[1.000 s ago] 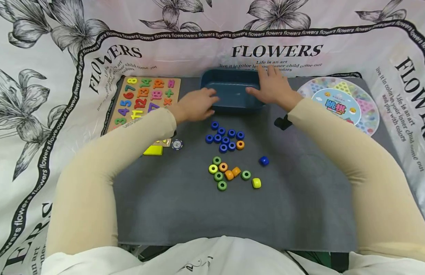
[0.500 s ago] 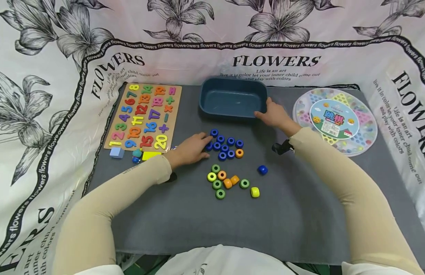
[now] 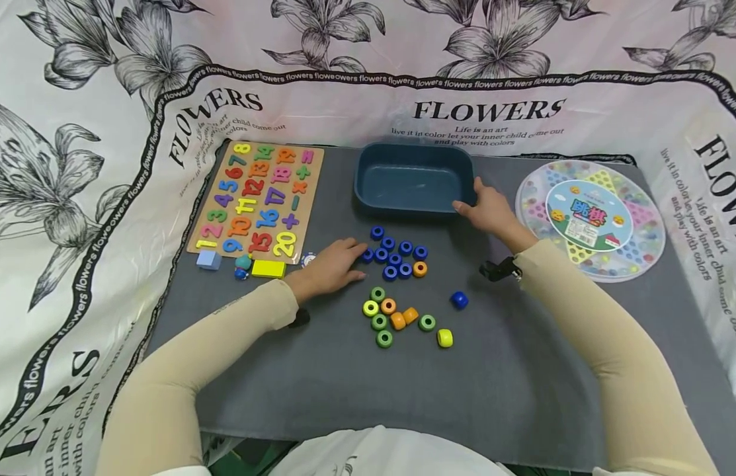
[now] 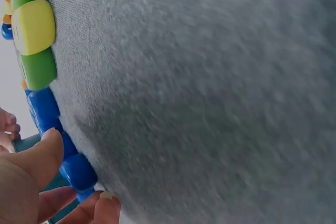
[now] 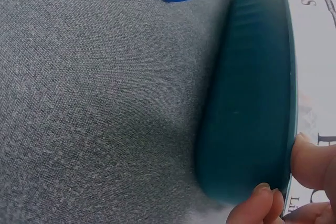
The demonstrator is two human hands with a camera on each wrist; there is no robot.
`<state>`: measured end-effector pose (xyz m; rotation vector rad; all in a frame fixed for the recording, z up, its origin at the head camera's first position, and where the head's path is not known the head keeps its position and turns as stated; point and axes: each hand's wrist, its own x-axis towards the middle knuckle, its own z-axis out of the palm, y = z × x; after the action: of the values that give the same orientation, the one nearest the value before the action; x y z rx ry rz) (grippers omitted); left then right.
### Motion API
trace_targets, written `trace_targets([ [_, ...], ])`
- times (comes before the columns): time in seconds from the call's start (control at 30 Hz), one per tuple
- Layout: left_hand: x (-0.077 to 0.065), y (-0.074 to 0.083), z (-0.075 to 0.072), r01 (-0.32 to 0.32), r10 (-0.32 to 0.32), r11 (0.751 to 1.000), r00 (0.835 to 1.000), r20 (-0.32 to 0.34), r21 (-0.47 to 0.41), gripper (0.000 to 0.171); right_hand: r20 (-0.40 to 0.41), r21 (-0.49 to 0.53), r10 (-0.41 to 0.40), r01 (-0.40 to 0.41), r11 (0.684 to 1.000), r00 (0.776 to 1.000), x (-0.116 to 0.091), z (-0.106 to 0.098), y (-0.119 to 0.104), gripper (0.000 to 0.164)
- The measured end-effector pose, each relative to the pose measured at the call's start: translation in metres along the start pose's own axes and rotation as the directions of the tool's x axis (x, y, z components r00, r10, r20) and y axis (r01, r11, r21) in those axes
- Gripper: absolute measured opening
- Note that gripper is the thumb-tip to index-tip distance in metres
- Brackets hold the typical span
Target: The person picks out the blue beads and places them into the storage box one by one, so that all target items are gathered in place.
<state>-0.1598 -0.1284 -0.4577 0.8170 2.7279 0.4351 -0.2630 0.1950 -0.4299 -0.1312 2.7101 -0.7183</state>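
My right hand (image 3: 489,210) pinches the near right corner of a dark teal plastic storage box (image 5: 247,98), thumb at the rim and fingers against the outer wall. My left hand (image 3: 328,266) lies beside the cluster of dark blue beads (image 3: 394,258), fingertips at the leftmost one. In the left wrist view its thumb and fingers are spread on either side of several blue beads (image 4: 79,171), without a clear grip; whether they touch is hard to tell. An orange bead (image 3: 420,269) sits at the cluster's right edge. Nearer lie green beads (image 3: 379,322), yellow beads (image 3: 445,338) and orange beads (image 3: 398,321).
A wooden number board (image 3: 257,198) lies at the back left, with a yellow block (image 3: 268,269), a light blue block (image 3: 209,260) and a poker chip (image 3: 309,258) in front. A round Chinese checkers set (image 3: 590,221) is at the back right. One blue bead (image 3: 459,300) lies apart.
Both hands were at the box; the left came down and nearer to the blue beads, while the right moved from above the box onto its right corner. The head view has shifted slightly.
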Motion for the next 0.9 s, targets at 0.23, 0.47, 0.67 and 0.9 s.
trace_targets([
  [0.23, 0.011, 0.007, 0.003, 0.003, -0.003, 1.0, 1.0, 0.011, -0.018, 0.056, -0.012, -0.004, -0.042, 0.042, 0.999, 0.999, -0.006, -0.003, 0.007, 0.087],
  [0.47, 0.016, 0.008, 0.01, -0.011, 0.011, 1.0, 1.0, 0.023, 0.001, 0.042, 0.003, -0.052, -0.047, 0.047, 0.998, 0.999, -0.014, -0.003, 0.012, 0.091],
  [0.67, 0.017, 0.01, 0.011, 0.018, -0.018, 1.0, 0.999, 0.028, -0.014, 0.04, -0.041, -0.032, -0.072, 0.071, 0.997, 0.997, -0.012, -0.004, 0.018, 0.111],
  [0.9, 0.019, 0.011, -0.003, 0.072, -0.075, 0.994, 0.997, -0.032, -0.087, 0.039, 0.077, -0.021, -0.131, 0.133, 0.991, 0.988, 0.005, 0.001, 0.028, 0.12],
])
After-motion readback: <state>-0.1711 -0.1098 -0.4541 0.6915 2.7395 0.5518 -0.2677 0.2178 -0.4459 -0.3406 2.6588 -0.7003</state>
